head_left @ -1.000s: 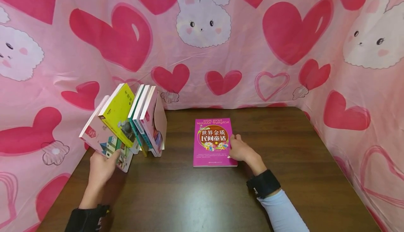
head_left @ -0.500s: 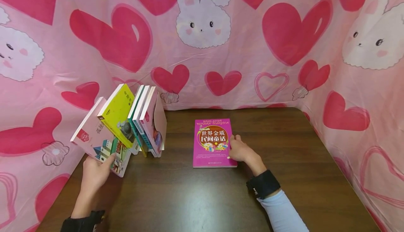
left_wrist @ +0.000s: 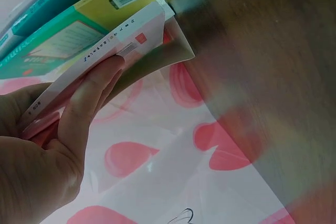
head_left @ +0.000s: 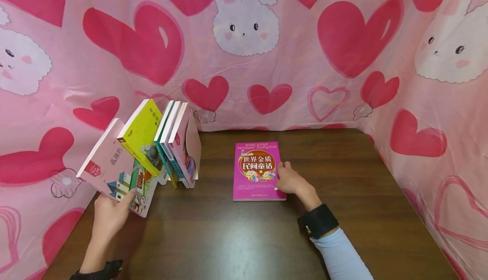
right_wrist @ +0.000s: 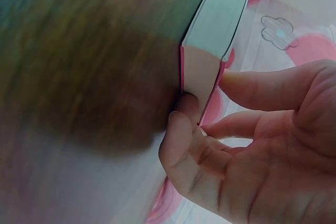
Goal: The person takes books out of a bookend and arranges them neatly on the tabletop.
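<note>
Though invisible overhead, pink book's spine [left_wrist: 102, 50]

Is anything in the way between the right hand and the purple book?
No, nothing I can see. The right hand is gripping the purple book by its right edge. The left hand is off to the side, holding a pink book.

the head view is bright and fairly clear, with pale glare on the near table [head_left: 242, 246]; both wrist views are dimmer, its surface blurred.
</note>
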### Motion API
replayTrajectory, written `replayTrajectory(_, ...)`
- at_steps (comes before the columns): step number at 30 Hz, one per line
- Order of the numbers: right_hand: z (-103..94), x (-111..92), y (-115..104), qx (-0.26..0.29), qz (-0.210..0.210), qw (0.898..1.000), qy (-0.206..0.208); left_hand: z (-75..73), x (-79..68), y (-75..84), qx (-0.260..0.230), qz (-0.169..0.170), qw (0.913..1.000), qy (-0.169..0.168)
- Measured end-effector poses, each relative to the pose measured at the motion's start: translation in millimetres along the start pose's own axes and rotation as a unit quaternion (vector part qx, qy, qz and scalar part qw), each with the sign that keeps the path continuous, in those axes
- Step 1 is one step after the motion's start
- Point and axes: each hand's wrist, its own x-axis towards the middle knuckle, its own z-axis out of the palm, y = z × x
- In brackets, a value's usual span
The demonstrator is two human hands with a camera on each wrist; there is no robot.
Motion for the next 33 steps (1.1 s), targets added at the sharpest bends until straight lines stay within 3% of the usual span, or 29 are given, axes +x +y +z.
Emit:
replayTrajectory(8,-0.4,0,1,-0.003,-0.008,1.0,0.001,-4.5,-9.2,5.1,-0.002,0.004,0.9999,0.01)
replayTrajectory(20,0.0,0,-1,-0.003,0.009,1.0,-0.006,-11.8,-22.8,4.2,0.006,-0.01,0.9985,0.054)
replayTrajectory(33,-1.9,-1,-2,0.003,0.01,1.0,-0.008,-16.2,-37.7,2.6,0.008,-0.001,0.9981,0.061)
